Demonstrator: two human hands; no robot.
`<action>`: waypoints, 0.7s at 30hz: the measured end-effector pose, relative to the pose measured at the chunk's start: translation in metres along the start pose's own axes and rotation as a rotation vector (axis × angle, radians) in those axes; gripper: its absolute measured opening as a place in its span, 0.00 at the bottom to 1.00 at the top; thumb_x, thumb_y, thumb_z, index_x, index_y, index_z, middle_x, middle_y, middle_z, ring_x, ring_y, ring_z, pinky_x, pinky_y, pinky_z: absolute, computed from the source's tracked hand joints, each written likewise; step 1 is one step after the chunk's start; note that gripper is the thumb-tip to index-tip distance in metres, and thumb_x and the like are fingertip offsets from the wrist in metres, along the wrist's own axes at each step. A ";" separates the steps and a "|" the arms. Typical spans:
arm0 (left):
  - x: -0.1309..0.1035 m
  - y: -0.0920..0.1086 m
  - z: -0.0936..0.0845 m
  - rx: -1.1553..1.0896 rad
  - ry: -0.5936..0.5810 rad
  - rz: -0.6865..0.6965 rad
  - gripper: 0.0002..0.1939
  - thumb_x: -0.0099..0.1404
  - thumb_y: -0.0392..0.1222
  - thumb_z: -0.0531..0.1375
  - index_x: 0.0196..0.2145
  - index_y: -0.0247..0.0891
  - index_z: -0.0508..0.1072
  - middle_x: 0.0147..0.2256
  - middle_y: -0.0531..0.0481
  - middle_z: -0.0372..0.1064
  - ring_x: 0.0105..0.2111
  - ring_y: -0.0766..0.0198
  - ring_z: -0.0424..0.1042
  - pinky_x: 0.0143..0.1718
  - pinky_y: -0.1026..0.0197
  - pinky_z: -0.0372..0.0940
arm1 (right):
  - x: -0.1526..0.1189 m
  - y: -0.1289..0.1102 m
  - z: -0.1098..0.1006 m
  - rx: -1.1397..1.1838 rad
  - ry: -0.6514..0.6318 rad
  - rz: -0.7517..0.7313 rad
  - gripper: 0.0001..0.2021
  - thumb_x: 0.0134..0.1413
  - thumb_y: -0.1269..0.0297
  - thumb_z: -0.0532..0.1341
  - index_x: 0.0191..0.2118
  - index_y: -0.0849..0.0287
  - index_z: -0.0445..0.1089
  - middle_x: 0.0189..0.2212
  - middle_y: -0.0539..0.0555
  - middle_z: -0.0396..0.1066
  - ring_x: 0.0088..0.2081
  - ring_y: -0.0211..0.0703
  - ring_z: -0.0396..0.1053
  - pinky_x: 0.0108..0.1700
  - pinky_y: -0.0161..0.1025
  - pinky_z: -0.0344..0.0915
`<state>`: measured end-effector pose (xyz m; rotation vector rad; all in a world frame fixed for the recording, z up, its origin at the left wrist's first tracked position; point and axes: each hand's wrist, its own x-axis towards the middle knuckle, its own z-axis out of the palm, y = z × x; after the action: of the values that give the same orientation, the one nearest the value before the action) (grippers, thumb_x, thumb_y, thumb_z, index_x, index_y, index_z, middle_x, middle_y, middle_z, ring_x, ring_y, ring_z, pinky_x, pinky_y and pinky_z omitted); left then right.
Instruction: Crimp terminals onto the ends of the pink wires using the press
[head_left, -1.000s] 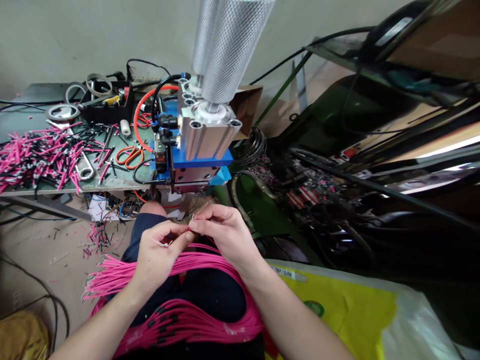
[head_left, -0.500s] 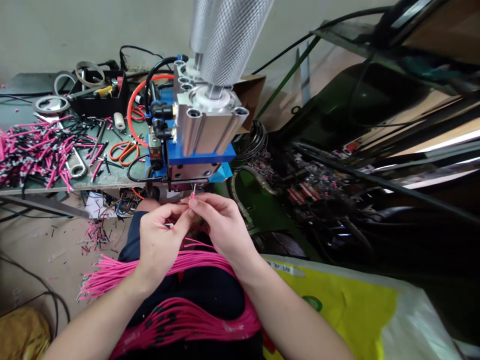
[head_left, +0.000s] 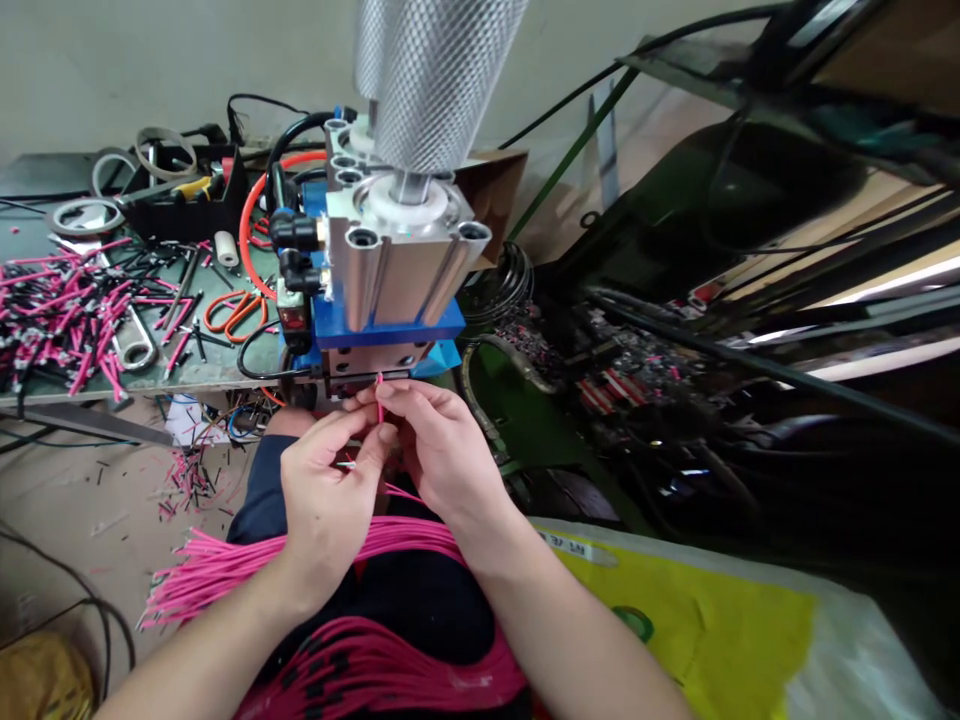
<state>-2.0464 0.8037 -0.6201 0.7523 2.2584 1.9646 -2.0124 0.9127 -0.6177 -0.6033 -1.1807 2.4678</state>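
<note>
Between my hands a pink cable (head_left: pixel 380 408) stands nearly upright, its tip by the lower front of the pneumatic press (head_left: pixel 401 265). My left hand (head_left: pixel 334 475) pinches it between thumb and fingers, low on the visible part. Higher up, my right hand (head_left: pixel 439 430) is closed on the same cable close to its end. A thin bared wire end also pokes out at the left fingers. Across my lap lies a bundle of pink cables (head_left: pixel 214 572), partly under my forearms. A second pink bundle (head_left: pixel 360 655) with black sleeves curves below it.
On the bench (head_left: pixel 217 375) at left lie a heap of pink and black cable offcuts (head_left: pixel 67 310), a wrench (head_left: pixel 136 345), orange-handled scissors (head_left: pixel 236 315) and a black tool box (head_left: pixel 187 210). A yellow and white sack (head_left: pixel 712 620) is at right. Offcuts litter the floor.
The bared wires that stuck up above my fingertips no longer show; a short pink end shows there now. My right fingers have shifted up relative to the left. The view has shifted slightly.
</note>
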 end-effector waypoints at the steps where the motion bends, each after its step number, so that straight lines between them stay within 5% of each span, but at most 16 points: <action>1: 0.000 0.000 0.000 0.006 -0.004 0.003 0.08 0.64 0.36 0.67 0.41 0.37 0.86 0.33 0.48 0.82 0.36 0.58 0.81 0.44 0.60 0.76 | 0.000 0.000 0.000 0.002 0.002 0.009 0.04 0.45 0.62 0.71 0.27 0.56 0.81 0.29 0.52 0.80 0.35 0.45 0.77 0.41 0.40 0.73; 15: -0.004 0.001 0.006 0.006 0.011 0.023 0.08 0.64 0.36 0.68 0.42 0.40 0.85 0.40 0.47 0.83 0.41 0.55 0.82 0.48 0.55 0.78 | -0.001 -0.001 0.002 0.009 0.052 0.010 0.04 0.44 0.62 0.70 0.26 0.56 0.79 0.28 0.51 0.79 0.36 0.47 0.77 0.40 0.41 0.73; 21: -0.008 0.003 0.007 -0.032 -0.002 -0.032 0.09 0.66 0.39 0.67 0.44 0.40 0.84 0.41 0.47 0.82 0.40 0.56 0.82 0.41 0.58 0.78 | -0.002 -0.002 0.000 -0.007 0.050 0.035 0.05 0.46 0.63 0.69 0.25 0.56 0.76 0.28 0.50 0.77 0.40 0.50 0.78 0.42 0.43 0.74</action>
<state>-2.0361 0.8076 -0.6205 0.7092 2.2186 1.9798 -2.0108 0.9134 -0.6154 -0.6887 -1.1693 2.4639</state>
